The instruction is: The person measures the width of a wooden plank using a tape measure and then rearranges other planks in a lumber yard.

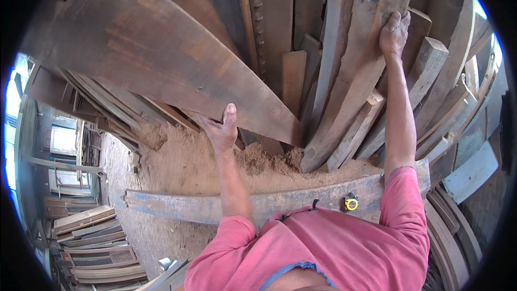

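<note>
Pink shirt, left hand fingers hidden under wide plank, right hand gripping leaning board

A single view comes from a wide fisheye camera on the person's head, looking down and forward over their red shirt. It sits close to a stack of leaning planks, which fills the upper half. Both forearms rise from the lower edge toward the wood. Straight boards bend near the round black rim. At the left edge the view reaches farther, to what may be stacked window frames.
</note>
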A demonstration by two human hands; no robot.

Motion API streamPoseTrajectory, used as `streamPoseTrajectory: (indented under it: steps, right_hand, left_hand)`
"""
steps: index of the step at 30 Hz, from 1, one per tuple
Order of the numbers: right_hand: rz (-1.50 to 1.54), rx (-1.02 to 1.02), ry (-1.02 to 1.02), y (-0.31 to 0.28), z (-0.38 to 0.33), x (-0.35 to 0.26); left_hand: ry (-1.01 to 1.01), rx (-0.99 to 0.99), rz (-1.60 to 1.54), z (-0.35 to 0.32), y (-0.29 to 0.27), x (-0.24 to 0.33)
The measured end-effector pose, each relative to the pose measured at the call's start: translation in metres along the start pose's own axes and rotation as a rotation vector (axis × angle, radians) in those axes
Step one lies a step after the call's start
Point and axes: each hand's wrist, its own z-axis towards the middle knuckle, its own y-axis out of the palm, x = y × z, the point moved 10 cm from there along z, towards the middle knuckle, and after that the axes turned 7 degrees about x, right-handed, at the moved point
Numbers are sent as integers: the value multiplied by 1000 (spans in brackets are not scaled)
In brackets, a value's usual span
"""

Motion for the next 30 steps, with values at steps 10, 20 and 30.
streamPoseTrajectory:
  steps: [10,20,30]
  right_hand:
    - [302,-725,-365,-1,-187,-135]
    - [717,-1475,204,41,-421,-175]
    - [633,-1368,-58,-13,-491,-232]
  left_hand:
    - [-89,44,-55,-37,-65,-5]
    - [203,87,-594,18,-132,69]
    - [283,355,-515,-58,-269,80]
